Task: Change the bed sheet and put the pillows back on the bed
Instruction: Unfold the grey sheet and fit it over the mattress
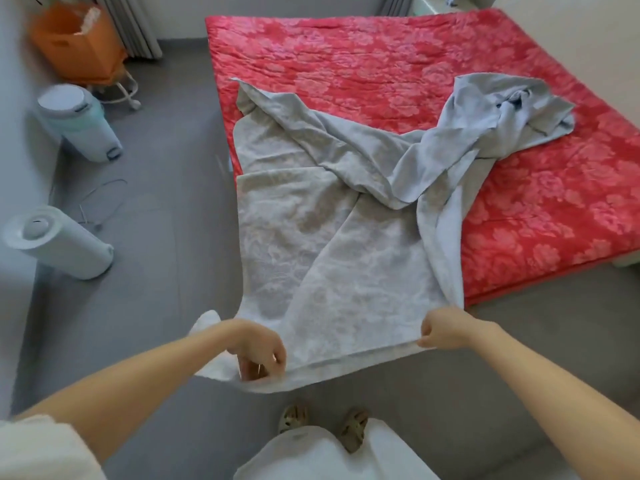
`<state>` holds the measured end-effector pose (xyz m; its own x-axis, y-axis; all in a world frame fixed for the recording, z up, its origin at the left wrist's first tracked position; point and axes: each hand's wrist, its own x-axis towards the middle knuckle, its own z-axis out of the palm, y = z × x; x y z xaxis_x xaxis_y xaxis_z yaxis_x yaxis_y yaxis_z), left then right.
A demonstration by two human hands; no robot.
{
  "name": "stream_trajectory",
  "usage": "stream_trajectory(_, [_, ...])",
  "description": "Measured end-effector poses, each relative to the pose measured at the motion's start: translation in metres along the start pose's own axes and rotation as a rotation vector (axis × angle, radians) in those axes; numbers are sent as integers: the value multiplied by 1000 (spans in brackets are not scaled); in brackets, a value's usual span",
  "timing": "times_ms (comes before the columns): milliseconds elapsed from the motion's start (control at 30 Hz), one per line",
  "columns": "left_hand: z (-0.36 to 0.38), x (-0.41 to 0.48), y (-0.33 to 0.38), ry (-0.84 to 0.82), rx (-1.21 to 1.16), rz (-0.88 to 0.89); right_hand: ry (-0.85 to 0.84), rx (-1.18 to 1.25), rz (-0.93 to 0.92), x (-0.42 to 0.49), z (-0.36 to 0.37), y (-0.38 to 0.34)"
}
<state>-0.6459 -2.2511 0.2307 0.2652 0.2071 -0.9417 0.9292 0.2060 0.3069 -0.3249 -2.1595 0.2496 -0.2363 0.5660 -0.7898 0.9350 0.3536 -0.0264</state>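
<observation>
- Grip of left hand (pixel 258 348): fingers curled tight round the near hem of the bed sheet (pixel 329 258). Cloth is bunched in the fist, and a loose corner hangs out to the left of the wrist.
- Grip of right hand (pixel 440 330): closed, pinching the same hem further right, knuckles up.
- The hem is stretched fairly taut between the two hands and held up off the floor (pixel 166 271), just in front of the bed's near-left corner.
- The bed sheet is pale grey-blue with a faint floral pattern. It runs from the hands up onto the mattress (pixel 381 57) and covers only the near-left part. It is twisted and crumpled, with one bunched end lying towards the right side.
- The mattress is red with a quilted floral print, mostly uncovered, and sits low on the grey floor.
- Left of the bed on the floor is a pale pedal bin (pixel 81 123). Nearer the camera is a second pale cylinder (pixel 59 240); cannot tell what it is.
- A thin wire object (pixel 100 199) lies on the floor between them.
- At far left, an orange bag (pixel 74 43) sits beside a curtain (pixel 128 26).
- At bottom centre are the person's sandals (pixel 294 419) and white trousers (pixel 332 455).
</observation>
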Motion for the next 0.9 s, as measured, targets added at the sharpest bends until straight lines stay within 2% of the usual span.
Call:
stream_trajectory(67, [-3,15,6,18,41,-74,2,48,-4,5,4,11])
stream_trajectory(133, [-15,30,19,146,49,-104,70,119,-13,8,0,29])
stream_trajectory(267, [-59,61,79,320,-54,-37,225,206,-14,10,-15,83])
stream_trajectory(433, [-123,117,204,597,75,108,401,425,26,12,-35,183])
stream_trajectory(567, [-167,161,308,789,5,128,506,589,72,17,-50,273])
stream_trajectory(733, [-207,199,393,998,-109,111,573,616,105,43,-77,357])
stream_trajectory(900, [-258,224,426,1099,-167,53,649,619,124,90,-126,410])
